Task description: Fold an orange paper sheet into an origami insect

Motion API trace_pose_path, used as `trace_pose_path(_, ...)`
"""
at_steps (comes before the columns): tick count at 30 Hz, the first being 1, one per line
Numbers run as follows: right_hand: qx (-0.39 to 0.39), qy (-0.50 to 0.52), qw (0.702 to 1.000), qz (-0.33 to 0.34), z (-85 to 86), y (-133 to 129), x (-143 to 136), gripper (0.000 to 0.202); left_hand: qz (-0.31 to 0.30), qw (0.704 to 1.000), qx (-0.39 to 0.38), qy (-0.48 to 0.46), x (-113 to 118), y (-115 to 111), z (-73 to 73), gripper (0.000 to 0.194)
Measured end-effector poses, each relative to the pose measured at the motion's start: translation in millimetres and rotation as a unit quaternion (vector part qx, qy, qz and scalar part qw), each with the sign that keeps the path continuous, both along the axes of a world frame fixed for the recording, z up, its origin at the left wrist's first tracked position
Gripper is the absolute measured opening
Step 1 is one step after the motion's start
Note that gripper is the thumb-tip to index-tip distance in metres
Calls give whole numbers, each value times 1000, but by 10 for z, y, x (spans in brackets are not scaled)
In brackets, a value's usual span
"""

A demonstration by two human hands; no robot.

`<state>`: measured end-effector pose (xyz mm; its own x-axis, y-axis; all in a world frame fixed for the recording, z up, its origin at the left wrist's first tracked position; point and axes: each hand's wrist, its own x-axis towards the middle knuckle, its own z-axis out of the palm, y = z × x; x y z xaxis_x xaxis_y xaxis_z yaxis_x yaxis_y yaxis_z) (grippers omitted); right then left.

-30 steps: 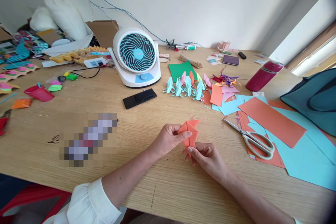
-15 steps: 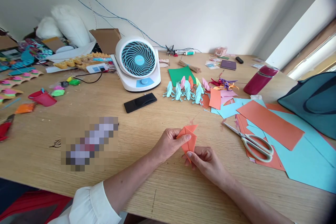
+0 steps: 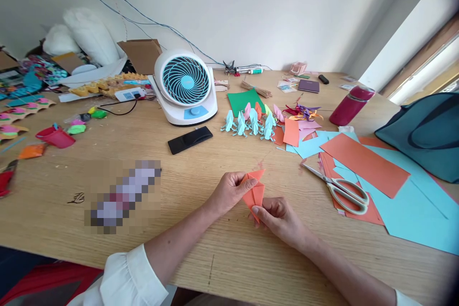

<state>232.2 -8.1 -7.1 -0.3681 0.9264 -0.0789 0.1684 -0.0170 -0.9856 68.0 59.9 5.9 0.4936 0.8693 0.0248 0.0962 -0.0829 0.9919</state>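
Observation:
A piece of folded orange paper [image 3: 256, 193] is held above the front middle of the table, with a pointed flap at its top and a narrow lower tip. My left hand [image 3: 232, 190] is closed on its upper left side, the thumb lying across the front. Around the lower tip, my right hand [image 3: 278, 215] is closed, its thumb pressing the front. The fingers behind the paper are partly hidden. Beyond my hands stand several folded light-blue paper figures [image 3: 253, 122], with pink, orange and yellow ones behind them.
Scissors [image 3: 344, 191] lie on the right beside orange sheets [image 3: 366, 164] and blue sheets [image 3: 423, 205]. A white fan [image 3: 211, 105] and a black phone-like object [image 3: 190, 140] are at centre-left. A magenta flask [image 3: 351, 106] and teal bag [image 3: 423, 134] stand at the right.
The view has shifted slightly. Both hands keep their hold on the folded orange paper, and its shape looks nearly the same.

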Motion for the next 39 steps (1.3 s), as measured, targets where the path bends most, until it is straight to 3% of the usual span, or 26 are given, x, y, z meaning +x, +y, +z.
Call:
trace_pose_path(8,-10,1,1000,-10,-14,1,8,52,45,996,67,35,-12,18,-12,59)
trace_pose_path(12,-9,1,1000,-19,-20,13,5,52,40,998,42,22,-28,32,8,61)
trace_pose_path(16,-6,0,1000,-24,-35,17,6,48,-7,999,-32,-19,-29,31,3,51)
trace_pose_path(19,-20,0,1000,-20,-41,18,18,46,4,997,-66,-38,-20,39,-33,46)
trace_pose_path(31,-52,15,999,-4,-32,39,73,48,73,995,-55,-50,-16,62,-16,44)
trace_pose_path(39,-50,27,998,9,28,51,94,50,71,992,-81,-69,-19,54,21,43)
